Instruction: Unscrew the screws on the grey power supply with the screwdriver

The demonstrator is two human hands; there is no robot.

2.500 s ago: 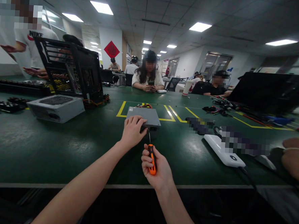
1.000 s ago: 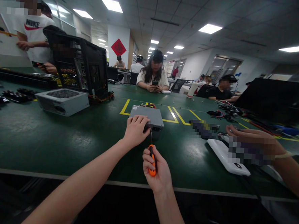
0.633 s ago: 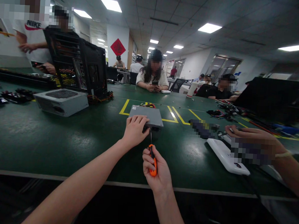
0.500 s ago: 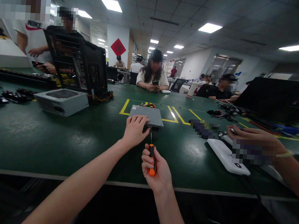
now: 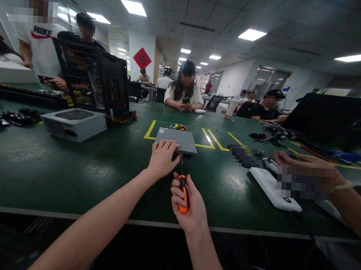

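Observation:
A flat grey computer power supply (image 5: 180,140) lies on the green table in front of me. My left hand (image 5: 164,156) grips its near left edge, fingers over the top and thumb by the near side. In my right hand (image 5: 190,203) is a screwdriver (image 5: 183,196) with an orange and black handle, fingers wrapped round it. Its thin shaft points away from me at the near face of the power supply. The tip is too small and dark to tell exactly where it touches. Colourful cables (image 5: 180,127) show behind the power supply.
Left stand a larger power supply (image 5: 74,123) and an open black computer case (image 5: 95,81). A white power bank-like device (image 5: 275,189) lies right, by a co-worker's hand (image 5: 310,167). Loose cables (image 5: 275,130) and a black panel (image 5: 328,119) lie farther right. A person sits opposite holding a phone (image 5: 186,100).
The screwdriver handle has turned a little in my right hand, showing a different orange and black side. My left hand and the power supply have stayed in place.

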